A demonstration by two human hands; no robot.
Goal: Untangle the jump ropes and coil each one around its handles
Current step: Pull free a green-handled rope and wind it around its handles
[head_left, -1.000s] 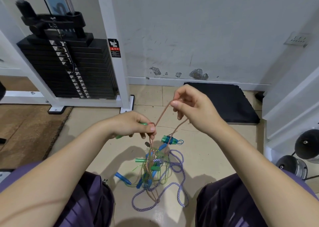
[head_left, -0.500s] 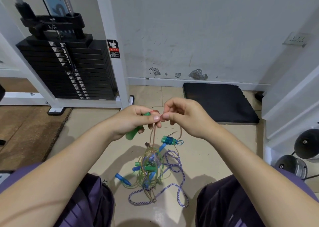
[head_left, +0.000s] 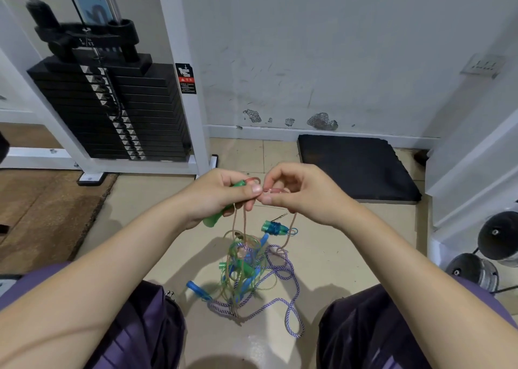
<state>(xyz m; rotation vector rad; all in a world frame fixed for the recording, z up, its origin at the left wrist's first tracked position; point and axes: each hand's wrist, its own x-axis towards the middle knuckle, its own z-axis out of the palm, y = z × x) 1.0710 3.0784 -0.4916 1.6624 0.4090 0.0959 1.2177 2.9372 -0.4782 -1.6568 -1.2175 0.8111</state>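
A beige tiled floor (head_left: 330, 245) runs to a scuffed white wall, with a black weight stack (head_left: 112, 110) at far left and a dark mat (head_left: 356, 166) at far right. Above it the left hand (head_left: 215, 197) curls its fingers round a green handle (head_left: 221, 214), thumb pressed down on top, while the right hand (head_left: 297, 192) pinches the pink rope (head_left: 244, 220) between thumb and forefinger just beside it. That rope hangs to the tangle of jump ropes (head_left: 249, 273) on the near floor between the knees, with a coiled blue-green bundle (head_left: 276, 227) just right of it.
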